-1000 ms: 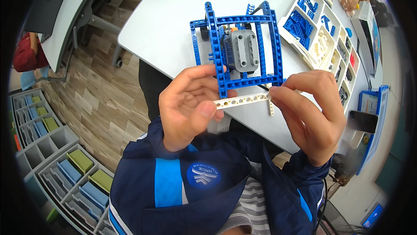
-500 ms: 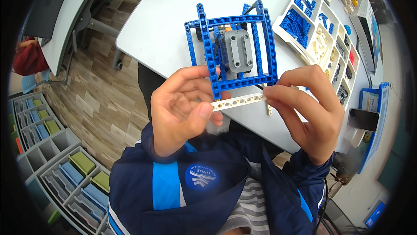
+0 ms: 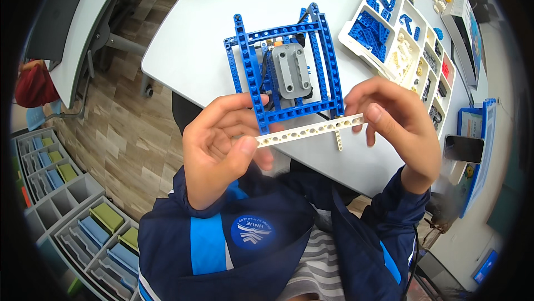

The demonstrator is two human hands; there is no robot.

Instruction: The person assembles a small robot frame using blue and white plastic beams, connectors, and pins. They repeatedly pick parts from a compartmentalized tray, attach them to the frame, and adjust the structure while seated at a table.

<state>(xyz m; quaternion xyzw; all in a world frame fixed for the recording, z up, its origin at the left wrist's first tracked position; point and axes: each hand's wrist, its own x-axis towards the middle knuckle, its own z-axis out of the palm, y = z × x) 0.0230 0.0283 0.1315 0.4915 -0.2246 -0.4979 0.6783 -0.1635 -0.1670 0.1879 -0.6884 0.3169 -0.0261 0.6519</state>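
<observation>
Above the near edge of the white tabletop (image 3: pixel 183 45), a long white perforated plastic beam (image 3: pixel 311 131) spans both hands, just in front of a blue plastic brick-built frame (image 3: pixel 300 110) with a grey boxy motor (image 3: pixel 291 71) inside.

Left hand (image 3: pixel 214 148): clamped on the beam's left end, index finger reaching behind the frame's left upright.

Right hand (image 3: pixel 403 126): thumb at the right end; cannot tell whether its fingers close behind.

Change: half a second ago, right fingers covered that end; now more holes show. Judgement: a regrip, beam apparently loose from the frame.
</observation>
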